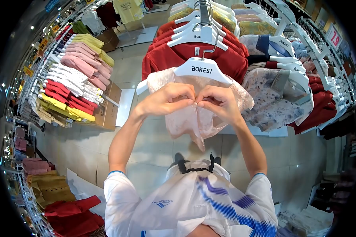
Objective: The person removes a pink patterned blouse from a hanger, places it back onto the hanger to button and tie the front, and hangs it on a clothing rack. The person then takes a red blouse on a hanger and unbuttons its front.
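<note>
A pale pink lace garment (182, 121) hangs on a white BOKESI hanger (201, 68), whose metal hook goes up to the rack. At the garment's front opening, just under the hanger, my left hand (170, 98) pinches the fabric edge with thumb and forefinger. My right hand (219, 103) pinches the edge from the other side, and the fingertips of both hands nearly meet. Whatever small fastening may lie between the fingertips is too small to make out. Below the hands the garment's lower part hangs loose, with a pointed end.
Red garments (156, 55) on white hangers are close behind. A floral blouse (275, 98) hangs at the right. Racks of pink, white, red and yellow clothes (73, 75) stand at the left. Folded red clothing (73, 217) is at the lower left. Tiled floor (146, 138) shows below.
</note>
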Available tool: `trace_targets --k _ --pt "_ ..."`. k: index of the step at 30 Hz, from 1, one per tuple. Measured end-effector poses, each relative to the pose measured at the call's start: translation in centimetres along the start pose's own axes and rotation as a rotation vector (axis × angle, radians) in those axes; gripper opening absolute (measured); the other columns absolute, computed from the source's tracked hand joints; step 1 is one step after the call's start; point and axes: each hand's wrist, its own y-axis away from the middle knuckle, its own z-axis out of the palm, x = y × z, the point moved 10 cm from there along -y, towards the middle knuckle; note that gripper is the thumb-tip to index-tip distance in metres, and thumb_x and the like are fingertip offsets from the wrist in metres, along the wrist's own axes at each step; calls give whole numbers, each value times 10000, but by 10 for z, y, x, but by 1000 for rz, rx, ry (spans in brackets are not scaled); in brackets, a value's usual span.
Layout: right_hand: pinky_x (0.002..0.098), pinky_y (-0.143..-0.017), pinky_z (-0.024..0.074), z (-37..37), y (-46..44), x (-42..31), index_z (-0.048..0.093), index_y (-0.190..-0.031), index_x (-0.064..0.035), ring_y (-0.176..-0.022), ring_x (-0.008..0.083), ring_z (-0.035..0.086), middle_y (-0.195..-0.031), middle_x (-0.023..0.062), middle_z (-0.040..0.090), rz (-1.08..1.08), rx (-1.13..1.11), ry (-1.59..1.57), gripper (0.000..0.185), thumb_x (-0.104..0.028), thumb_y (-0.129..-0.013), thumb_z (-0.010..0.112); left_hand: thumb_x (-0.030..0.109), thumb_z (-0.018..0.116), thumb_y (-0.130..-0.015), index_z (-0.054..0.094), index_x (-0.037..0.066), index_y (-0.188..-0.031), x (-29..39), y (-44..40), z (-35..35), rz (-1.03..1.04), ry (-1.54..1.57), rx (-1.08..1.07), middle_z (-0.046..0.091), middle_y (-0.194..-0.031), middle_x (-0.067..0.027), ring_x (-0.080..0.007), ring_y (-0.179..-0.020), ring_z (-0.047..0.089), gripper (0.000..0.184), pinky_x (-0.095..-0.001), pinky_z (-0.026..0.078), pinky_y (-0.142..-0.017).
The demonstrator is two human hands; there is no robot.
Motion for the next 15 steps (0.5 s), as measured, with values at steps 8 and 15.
trace_targets --k 8,15 --pt "236 -723 545 -7 3 -2 669 -954 28 -827 92 652 -905 66 690 -36 138 129 122 14 -839 707 15 620 -857 570 12 -905 13 -3 -11 24 -228 327 572 -938 -69 -219 -844 555 70 -322 410 -716" --pt "230 -718 544 -15 6 -2 680 -991 23 -809 97 658 -912 62 703 36 257 223 139 14 -853 688 -2 670 -778 615 30 -924 29 8 2 85 -717 373 555 -985 -106 -279 -895 526 160 -367 363 -831"
